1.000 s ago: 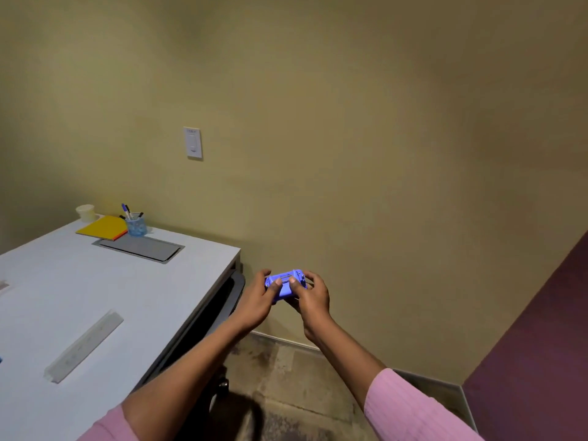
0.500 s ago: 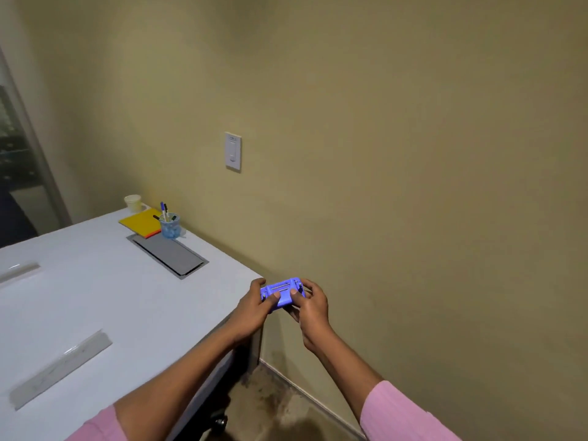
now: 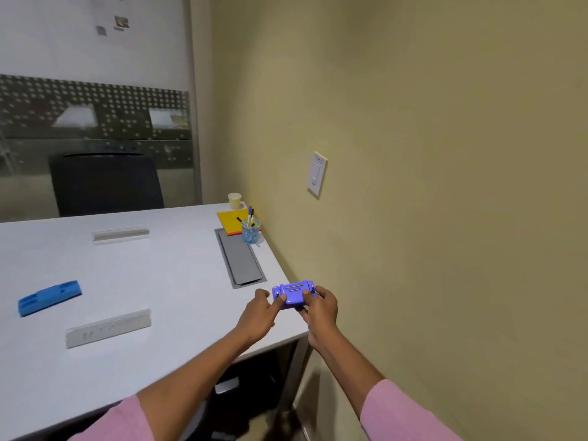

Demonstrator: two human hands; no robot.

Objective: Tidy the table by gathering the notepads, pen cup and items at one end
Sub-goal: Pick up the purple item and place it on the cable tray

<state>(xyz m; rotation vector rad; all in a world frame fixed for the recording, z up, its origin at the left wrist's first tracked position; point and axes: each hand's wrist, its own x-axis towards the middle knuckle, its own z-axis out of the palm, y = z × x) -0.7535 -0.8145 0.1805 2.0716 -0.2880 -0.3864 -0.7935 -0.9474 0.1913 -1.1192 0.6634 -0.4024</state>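
Both hands, left hand (image 3: 259, 316) and right hand (image 3: 319, 308), are gripping a small purple plastic gadget (image 3: 294, 293). The yellow notepad (image 3: 234, 219) and clear pen cup (image 3: 251, 230) are already sitting together; a blue plastic block (image 3: 49, 297) is lying apart.

Both forearms reach forward from pink sleeves; the left hand (image 3: 259, 313) and right hand (image 3: 319, 308) meet side by side, fingers (image 3: 280, 301) curled inward, thumbs on top, clasping one small purple device (image 3: 294, 294) between them.

The purple device (image 3: 294, 296), gripped by both hands, has been carried from beside the table (image 3: 159, 281) to above its corner; a blue object (image 3: 49, 297) and a chair (image 3: 106, 184) have been brought into view.
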